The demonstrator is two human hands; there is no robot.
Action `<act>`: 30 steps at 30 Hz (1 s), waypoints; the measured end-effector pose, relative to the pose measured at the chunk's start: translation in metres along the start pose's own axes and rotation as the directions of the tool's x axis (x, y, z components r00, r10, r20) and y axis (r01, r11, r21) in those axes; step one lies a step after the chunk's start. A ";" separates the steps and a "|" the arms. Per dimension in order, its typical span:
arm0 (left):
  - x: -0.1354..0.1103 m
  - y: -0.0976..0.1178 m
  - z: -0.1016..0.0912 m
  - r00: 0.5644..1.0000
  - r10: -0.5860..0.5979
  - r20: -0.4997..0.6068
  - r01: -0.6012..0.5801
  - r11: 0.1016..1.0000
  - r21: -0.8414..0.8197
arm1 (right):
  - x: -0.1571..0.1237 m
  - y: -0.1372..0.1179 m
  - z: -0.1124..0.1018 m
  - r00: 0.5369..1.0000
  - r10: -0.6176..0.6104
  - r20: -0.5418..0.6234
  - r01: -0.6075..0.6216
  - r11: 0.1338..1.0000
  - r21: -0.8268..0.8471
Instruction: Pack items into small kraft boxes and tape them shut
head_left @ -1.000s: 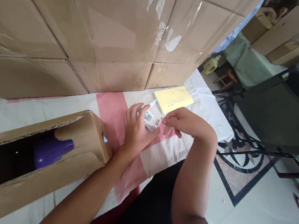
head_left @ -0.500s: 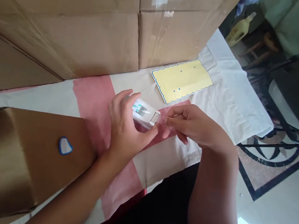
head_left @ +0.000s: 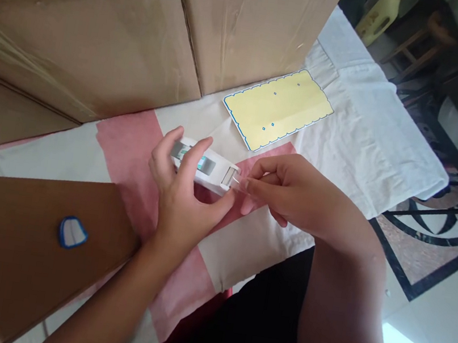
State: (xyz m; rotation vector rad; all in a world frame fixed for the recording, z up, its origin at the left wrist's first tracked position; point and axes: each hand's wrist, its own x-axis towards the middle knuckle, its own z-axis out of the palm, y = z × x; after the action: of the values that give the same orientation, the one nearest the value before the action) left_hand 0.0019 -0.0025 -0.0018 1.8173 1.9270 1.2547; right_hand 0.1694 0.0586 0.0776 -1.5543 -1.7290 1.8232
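Head view, looking down at my two hands over a bench (head_left: 353, 101) covered with a white and pink cloth. My left hand (head_left: 183, 205) grips a white dispenser, apparently for tape (head_left: 217, 174), between thumb and curled fingers, mid-scene; whether it touches the cloth I cannot tell. My right hand (head_left: 282, 188), just to its right, has thumb and forefinger closed on what looks like a clear strip (head_left: 236, 182) at the dispenser's right end.

Compared with half a second ago, more of the dispenser's upper face shows, its label in view between my left fingers, and the strip stands out more plainly. I take that to mean the work is now at the strip's loose end, both hands engaged.

A yellow card (head_left: 279, 110) with a blue scalloped edge has stayed on the cloth, beyond my hands, touched by neither. A brown box (head_left: 18, 255) sits near left, a blue-rimmed white patch (head_left: 73, 232) on its side. Taped cartons (head_left: 120, 63) rise at far left.
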 end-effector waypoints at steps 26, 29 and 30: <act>-0.003 -0.003 0.002 1.000 -0.007 -0.012 0.006 0.999 -0.054 | 0.000 -0.002 -0.002 0.983 -0.157 0.098 0.136 0.972 0.191; -0.003 -0.004 0.001 1.000 -0.007 -0.001 0.007 0.999 -0.045 | -0.004 -0.004 -0.003 0.986 -0.150 0.072 0.134 0.973 0.188; -0.003 -0.004 0.001 1.000 -0.004 0.001 0.004 0.999 -0.038 | -0.005 -0.004 -0.004 0.990 -0.132 0.055 0.121 0.979 0.161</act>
State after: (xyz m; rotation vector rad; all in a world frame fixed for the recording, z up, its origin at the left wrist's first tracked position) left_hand 0.0005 -0.0038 -0.0063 1.7948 1.8924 1.2800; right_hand 0.1721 0.0589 0.0844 -1.3075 -1.6255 1.9151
